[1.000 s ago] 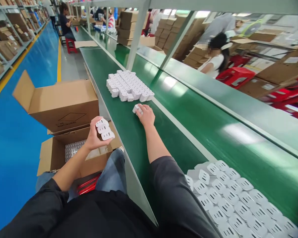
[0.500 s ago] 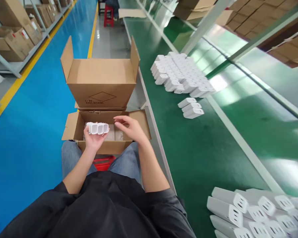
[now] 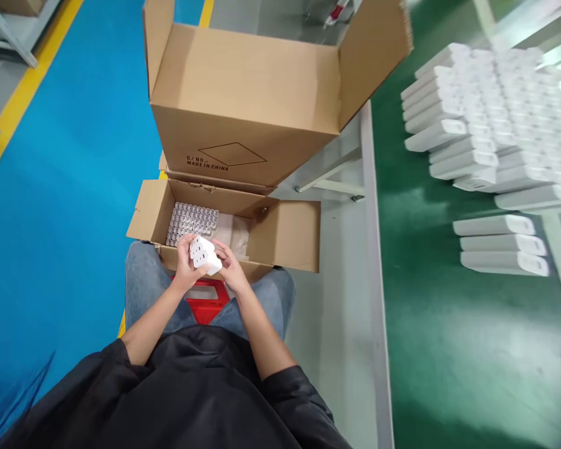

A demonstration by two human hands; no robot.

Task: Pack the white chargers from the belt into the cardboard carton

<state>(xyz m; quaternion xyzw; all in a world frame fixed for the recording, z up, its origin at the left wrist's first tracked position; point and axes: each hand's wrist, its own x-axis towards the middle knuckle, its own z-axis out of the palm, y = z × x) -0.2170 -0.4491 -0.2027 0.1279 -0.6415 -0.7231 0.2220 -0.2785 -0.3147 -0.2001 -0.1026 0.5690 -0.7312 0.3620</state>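
Several white charger shells [image 3: 204, 255] are bunched together between my two hands, their slotted ends facing up and to the left. My left hand [image 3: 185, 267] is wrapped round their left side. From the right, my right hand [image 3: 232, 272] has its fingers closed against the same shells. Just beyond my hands is an open cardboard box [image 3: 299, 234] in front of my knees. Tight rows of small white pieces [image 3: 191, 218] fill its left part, and a pale, translucent sheet or bag [image 3: 236, 237] lies beside them.
A larger open carton [image 3: 243, 75] with printed lettering stands behind the box. On the green bench [image 3: 430, 324] to the right lie three white shells [image 3: 500, 243] and a big group of similar shells [image 3: 486, 118]. A red stool [image 3: 208, 305] shows between my knees.
My right hand has come over to the shells and now grips them with my left. The shells have turned, showing slotted ends instead of hollow ones. My view has shifted.
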